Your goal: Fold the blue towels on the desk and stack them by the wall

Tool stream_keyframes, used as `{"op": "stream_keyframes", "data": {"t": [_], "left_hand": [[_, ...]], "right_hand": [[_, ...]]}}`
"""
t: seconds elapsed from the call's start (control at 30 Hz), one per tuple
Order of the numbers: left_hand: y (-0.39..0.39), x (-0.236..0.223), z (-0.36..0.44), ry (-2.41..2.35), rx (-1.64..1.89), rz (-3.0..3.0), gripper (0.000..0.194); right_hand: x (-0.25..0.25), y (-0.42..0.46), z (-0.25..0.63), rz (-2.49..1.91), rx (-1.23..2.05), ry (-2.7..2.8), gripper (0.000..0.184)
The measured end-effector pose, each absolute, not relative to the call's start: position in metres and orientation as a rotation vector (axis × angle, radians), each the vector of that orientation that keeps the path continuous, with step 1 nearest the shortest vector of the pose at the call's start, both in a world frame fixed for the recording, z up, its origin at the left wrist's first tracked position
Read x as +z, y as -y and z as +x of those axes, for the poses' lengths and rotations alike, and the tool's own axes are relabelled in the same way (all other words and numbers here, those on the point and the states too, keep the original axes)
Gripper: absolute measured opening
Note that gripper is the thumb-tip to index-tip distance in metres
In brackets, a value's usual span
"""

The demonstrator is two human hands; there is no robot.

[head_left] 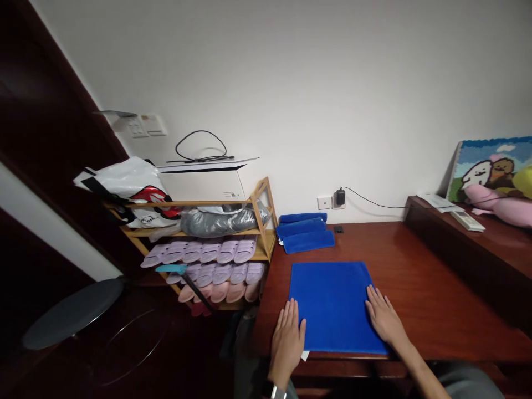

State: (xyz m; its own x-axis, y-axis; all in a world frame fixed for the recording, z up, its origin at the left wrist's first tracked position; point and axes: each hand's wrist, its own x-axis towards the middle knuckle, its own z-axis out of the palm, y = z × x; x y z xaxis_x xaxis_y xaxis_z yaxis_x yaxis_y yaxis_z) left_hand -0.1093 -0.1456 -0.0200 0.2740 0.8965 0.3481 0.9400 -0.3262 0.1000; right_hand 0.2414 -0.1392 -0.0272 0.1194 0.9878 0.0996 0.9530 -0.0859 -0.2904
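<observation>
A blue towel [332, 310] lies spread flat on the dark red wooden table [440, 299], with a small white tag [305, 355] poking out at its near left corner. My left hand [288, 338] rests on its left edge, fingers stretched out flat. Along the right edge, my right hand [384, 317] also lies flat with its fingers extended. Neither hand grips anything. Behind the spread towel, several folded blue towels [307, 243] are piled at the table's back left corner.
Left of the table stands a wooden rack [266, 238] with several pairs of slippers [208, 252] and a white box [203, 185]. A charger [341, 197] is plugged into the wall, its cable running right. A raised ledge [469, 244] bears a remote [467, 220] and a pink plush toy [505, 208].
</observation>
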Motion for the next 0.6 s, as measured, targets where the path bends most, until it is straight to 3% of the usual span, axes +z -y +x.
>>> {"op": "stream_keyframes", "data": {"t": [0.2,0.4,0.6], "left_hand": [[0.138,-0.006,-0.095,1.695,-0.540,-2.435,0.064],[0.115,0.031,0.020,1.457,-0.606,-2.738,0.059],[0.091,0.019,0.070,1.419,-0.460,-2.936,0.066]], "right_hand": [[-0.039,0.136,0.240,-2.126,0.150,1.903,0.071],[-0.031,0.136,0.240,-2.159,0.168,1.918,0.073],[-0.029,0.135,0.240,-2.165,0.200,1.944,0.071]]}}
